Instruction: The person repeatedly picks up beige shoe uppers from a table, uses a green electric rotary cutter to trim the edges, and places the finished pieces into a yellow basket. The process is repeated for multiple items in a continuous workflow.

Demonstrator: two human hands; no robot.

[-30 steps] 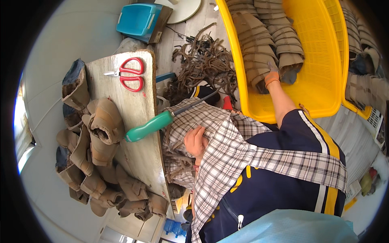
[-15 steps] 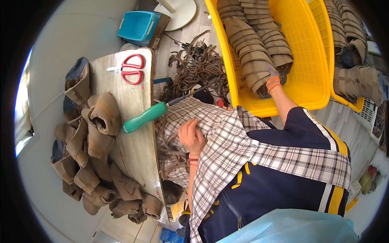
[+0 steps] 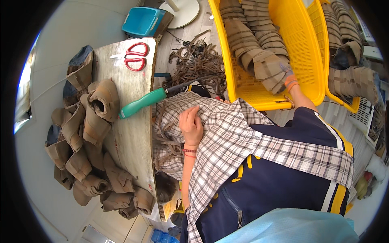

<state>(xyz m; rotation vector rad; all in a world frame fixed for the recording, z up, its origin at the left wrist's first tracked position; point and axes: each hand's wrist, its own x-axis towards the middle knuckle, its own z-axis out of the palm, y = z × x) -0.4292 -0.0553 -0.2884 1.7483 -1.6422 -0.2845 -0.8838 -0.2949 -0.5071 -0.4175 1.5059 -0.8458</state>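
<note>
My right hand (image 3: 291,81), in an orange and grey glove, reaches into the yellow basket (image 3: 320,91). Its fingers are closed on the edge of a brown shoe upper (image 3: 268,72), which sits tilted at the near end of a row of nested uppers (image 3: 240,38). My left hand (image 3: 191,126), bare with a red bracelet, rests on the checked apron (image 3: 219,139) over my lap. Its fingers lie stretched out and hold nothing. Just beyond, a green-handled tool (image 3: 144,103) with a long dark shaft juts past the table edge.
On the wooden table (image 3: 129,158) at left are red-handled scissors (image 3: 135,56) and a heap of brown uppers (image 3: 95,129). Brown offcut strips (image 3: 198,67) lie piled beyond my lap. A blue bin (image 3: 142,21) stands far left. More nested uppers (image 3: 352,83) are at right.
My right hand has shifted slightly right, and the upper under it now stands out tilted from its row. My left hand stays on the apron. The whole view has shifted a little.
</note>
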